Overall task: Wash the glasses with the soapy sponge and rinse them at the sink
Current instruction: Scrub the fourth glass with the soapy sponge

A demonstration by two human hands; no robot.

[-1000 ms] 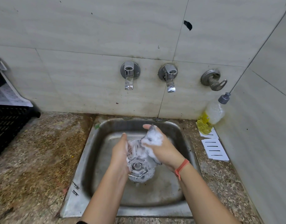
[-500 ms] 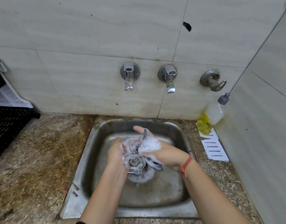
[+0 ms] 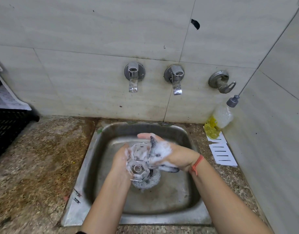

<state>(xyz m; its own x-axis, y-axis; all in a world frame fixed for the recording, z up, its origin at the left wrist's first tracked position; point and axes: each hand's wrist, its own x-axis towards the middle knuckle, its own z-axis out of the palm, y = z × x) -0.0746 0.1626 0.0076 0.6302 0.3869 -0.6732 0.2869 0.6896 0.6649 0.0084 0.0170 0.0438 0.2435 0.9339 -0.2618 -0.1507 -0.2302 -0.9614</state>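
Note:
A clear faceted glass (image 3: 138, 159) is held over the steel sink (image 3: 81, 193), its thick base turned toward me and its mouth toward the wall. My left hand (image 3: 120, 162) grips it from the left side. My right hand (image 3: 169, 154), covered in white foam, presses a dark soapy sponge (image 3: 153, 146) against the glass's right side, with the fingers stretched over the top. Part of the sponge hangs below the palm. Foam sits on the drain (image 3: 149, 181) under the glass.
Two chrome taps (image 3: 133, 78) (image 3: 175, 80) and a third wall fitting (image 3: 221, 81) are above the sink, no water running. A yellow dish soap bottle (image 3: 218, 122) stands at the right corner by white paper slips (image 3: 223, 154). A black crate (image 3: 5, 130) sits at the far left on the speckled counter.
The glass has tipped so its base faces me more squarely. My right hand with the sponge has slid down and right along the glass's side, the wrist lower than before.

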